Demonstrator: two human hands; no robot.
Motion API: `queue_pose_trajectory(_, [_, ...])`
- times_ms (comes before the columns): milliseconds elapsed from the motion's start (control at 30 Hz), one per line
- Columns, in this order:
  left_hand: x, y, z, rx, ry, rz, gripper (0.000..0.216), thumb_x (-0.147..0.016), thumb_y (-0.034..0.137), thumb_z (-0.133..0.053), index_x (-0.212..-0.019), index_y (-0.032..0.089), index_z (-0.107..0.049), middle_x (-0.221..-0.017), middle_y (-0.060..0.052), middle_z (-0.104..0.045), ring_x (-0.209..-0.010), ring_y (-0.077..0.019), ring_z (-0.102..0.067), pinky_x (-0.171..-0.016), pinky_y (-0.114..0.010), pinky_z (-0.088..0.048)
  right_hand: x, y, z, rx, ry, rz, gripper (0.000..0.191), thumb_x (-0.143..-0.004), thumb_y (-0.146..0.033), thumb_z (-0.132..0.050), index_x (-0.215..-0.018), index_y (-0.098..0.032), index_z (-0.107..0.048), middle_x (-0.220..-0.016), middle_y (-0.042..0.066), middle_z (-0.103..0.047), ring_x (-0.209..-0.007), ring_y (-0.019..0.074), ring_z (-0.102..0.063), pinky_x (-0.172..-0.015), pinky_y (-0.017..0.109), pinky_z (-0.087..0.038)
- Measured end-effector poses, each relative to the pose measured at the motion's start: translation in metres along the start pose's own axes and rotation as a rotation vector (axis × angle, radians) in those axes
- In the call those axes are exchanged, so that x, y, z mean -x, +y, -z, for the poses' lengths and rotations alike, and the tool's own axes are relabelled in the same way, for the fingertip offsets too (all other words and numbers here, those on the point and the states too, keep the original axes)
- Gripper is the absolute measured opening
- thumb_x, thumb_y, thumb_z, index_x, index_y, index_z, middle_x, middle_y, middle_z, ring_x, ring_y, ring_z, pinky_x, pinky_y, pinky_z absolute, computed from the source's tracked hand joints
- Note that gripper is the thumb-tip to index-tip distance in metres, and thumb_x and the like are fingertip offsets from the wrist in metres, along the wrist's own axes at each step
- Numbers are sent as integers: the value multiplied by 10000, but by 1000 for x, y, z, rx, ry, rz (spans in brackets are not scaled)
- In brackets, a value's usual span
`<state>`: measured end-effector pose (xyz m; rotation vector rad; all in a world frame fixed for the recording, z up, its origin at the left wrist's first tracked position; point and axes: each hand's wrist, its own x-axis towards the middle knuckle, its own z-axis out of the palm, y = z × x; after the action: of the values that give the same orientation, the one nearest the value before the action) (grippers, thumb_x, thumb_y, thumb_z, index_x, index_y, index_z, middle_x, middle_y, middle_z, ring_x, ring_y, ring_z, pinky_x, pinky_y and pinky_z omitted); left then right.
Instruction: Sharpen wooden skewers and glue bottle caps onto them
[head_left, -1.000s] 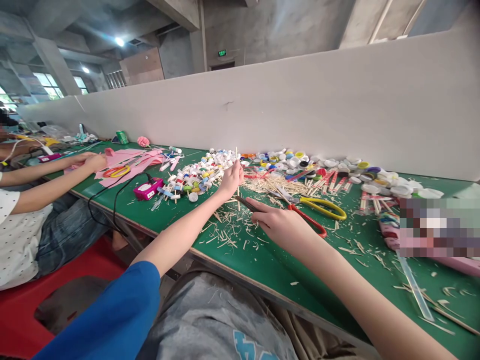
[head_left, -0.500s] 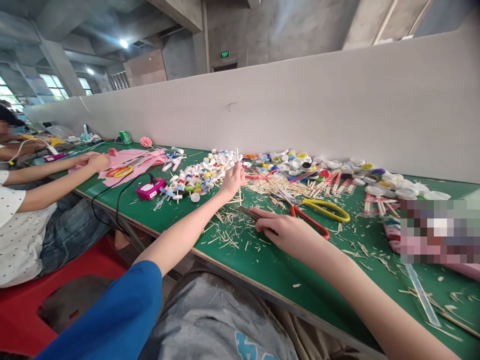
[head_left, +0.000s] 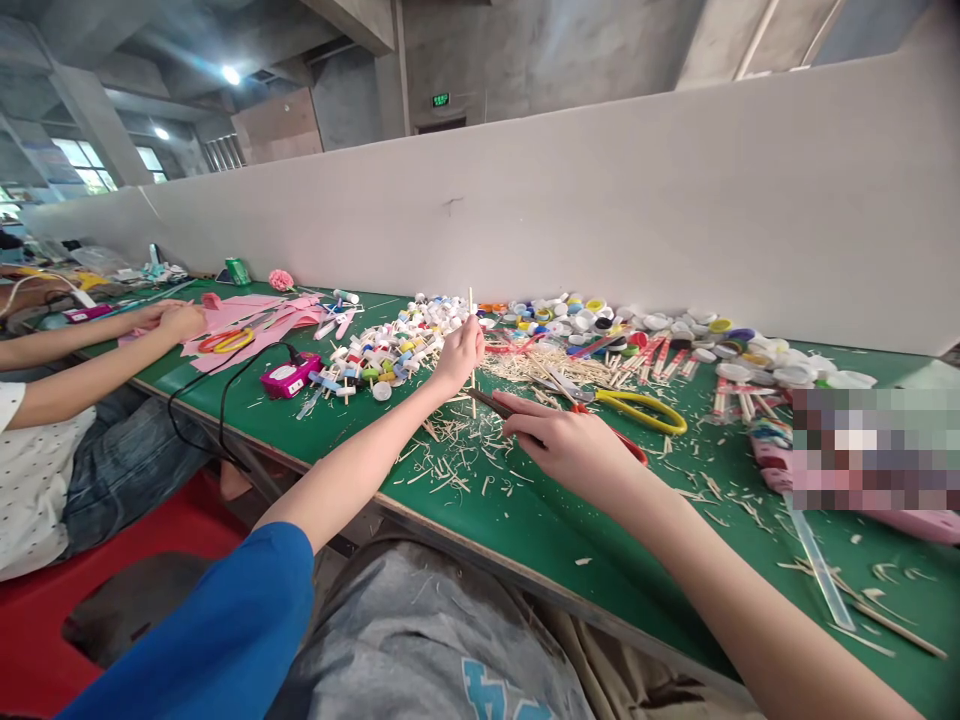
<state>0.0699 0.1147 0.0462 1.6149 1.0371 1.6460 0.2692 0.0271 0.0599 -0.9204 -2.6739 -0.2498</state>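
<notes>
My left hand (head_left: pixel 457 357) is closed around a thin wooden stick (head_left: pixel 470 300), held upright above the table so that both ends stick out. In my right hand (head_left: pixel 551 432) is a knife (head_left: pixel 489 402) with a dark narrow blade; its handle is hidden in my fingers. The blade's tip lies against or just beside the lower part of the stick. Under both hands, pale wood shavings (head_left: pixel 450 462) are scattered over the green tabletop. Scissors with yellow and red handles (head_left: pixel 641 408) lie just beyond my right hand.
Bottle caps (head_left: pixel 592 320) and small cap-and-stick pieces (head_left: pixel 390 355) are heaped at the back, before a white partition (head_left: pixel 562 210). Left are a magenta power socket (head_left: pixel 290 376) with a black cord, pink sheets (head_left: pixel 270 325) and a co-worker's hands (head_left: pixel 176 318). A clear strip (head_left: pixel 819 565) lies right.
The knife's tip has moved slightly up along the stick from its lower end. My left hand keeps its grip, and the whole view has shifted a little.
</notes>
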Motion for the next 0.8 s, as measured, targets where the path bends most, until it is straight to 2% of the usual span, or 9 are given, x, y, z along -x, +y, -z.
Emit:
queue_pose_trajectory(100, [0, 0, 0, -7, 2, -12, 537, -967, 604, -285, -590, 221, -286, -478, 38, -274, -434, -95, -288, -457, -279, -260, -4, -2, -3, 194, -36, 42, 308, -893, -103, -433, -940, -231, -710, -1477, -1, -475, -540, 120, -646, -436, 271, -395])
queue_pose_trajectory(167, [1, 1, 0, -12, 7, -17, 542, -962, 613, -282, -588, 222, -284, -479, 39, -274, -435, -95, -296, -460, -279, -264, -6, -4, -3, 231, -57, 47, 311, -883, -83, -435, -936, -221, -708, -1490, 12, -460, -532, 113, -637, -436, 269, -387])
queue_pose_trajectory(433, [1, 4, -2, 4, -21, -31, 530, -976, 574, -311, -580, 222, -288, -480, 43, -265, -432, -91, -274, -455, -279, -250, -7, -5, -4, 28, -149, 55, 288, -924, -170, -441, -965, -260, -712, -1444, -36, -522, -675, 138, -689, -507, 263, -455])
queue_pose_trajectory(600, [-1, -1, 1, 27, -15, -5, 528, -973, 581, -310, -585, 222, -300, -474, 44, -275, -424, -92, -281, -457, -280, -260, -4, -2, -6, 28, -99, 57, 284, -916, -165, -440, -926, -259, -707, -1428, -63, -531, -638, 123, -675, -477, 254, -422])
queue_pose_trajectory(800, [0, 3, 0, -42, -1, 0, 551, -966, 606, -281, -573, 221, -295, -469, 27, -311, -435, -95, -318, -474, -288, -295, -2, 0, -4, 220, 24, 65, 346, -870, -95, -387, -946, -207, -706, -1462, 45, -494, -497, 107, -603, -423, 278, -365])
